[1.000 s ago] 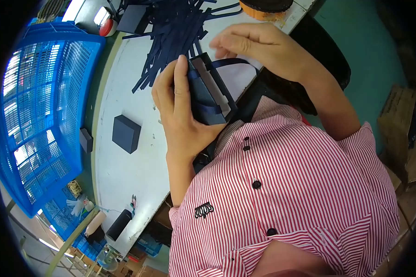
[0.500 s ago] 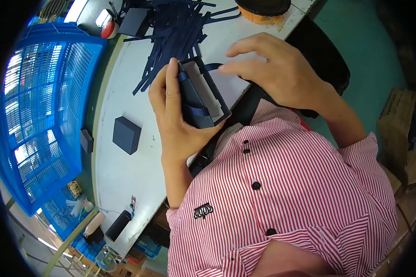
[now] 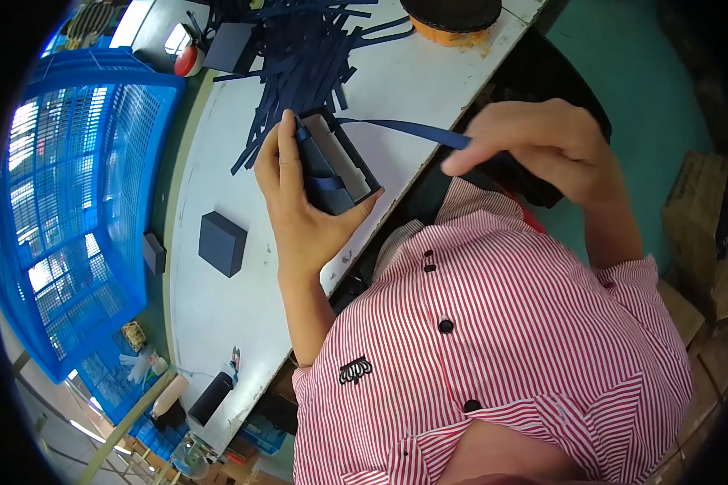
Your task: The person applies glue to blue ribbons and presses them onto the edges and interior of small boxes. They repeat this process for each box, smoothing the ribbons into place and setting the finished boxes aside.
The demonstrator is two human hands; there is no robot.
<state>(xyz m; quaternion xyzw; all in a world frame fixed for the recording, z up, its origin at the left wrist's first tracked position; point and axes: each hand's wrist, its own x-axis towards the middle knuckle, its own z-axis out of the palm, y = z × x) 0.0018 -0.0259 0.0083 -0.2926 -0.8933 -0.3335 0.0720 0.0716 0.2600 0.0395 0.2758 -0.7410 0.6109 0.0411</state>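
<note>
My left hand (image 3: pixel 295 198) is wrapped round a small dark navy box (image 3: pixel 336 158) with a pale inside, its opening turned toward me. A navy ribbon (image 3: pixel 404 128) runs from the far end of the box to my right hand (image 3: pixel 542 145), which pinches its free end between thumb and fingers. Another loop of ribbon crosses the near side of the box. Beyond my left hand lies a pile of loose navy ribbons (image 3: pixel 303 73). A closed navy box (image 3: pixel 222 244) rests on the table left of my wrist.
The white table (image 3: pixel 206 323) curves round on the left. Blue plastic baskets (image 3: pixel 89 210) stand past its edge. At the back are an orange tub with a dark top (image 3: pixel 453 18) and another dark box (image 3: pixel 230 48). Pliers (image 3: pixel 234 362) and a black roll (image 3: pixel 210 398) lie near the front.
My right hand has moved right, away from the box, drawing the ribbon out long and taut. The box in my left hand has shifted slightly left and down.
</note>
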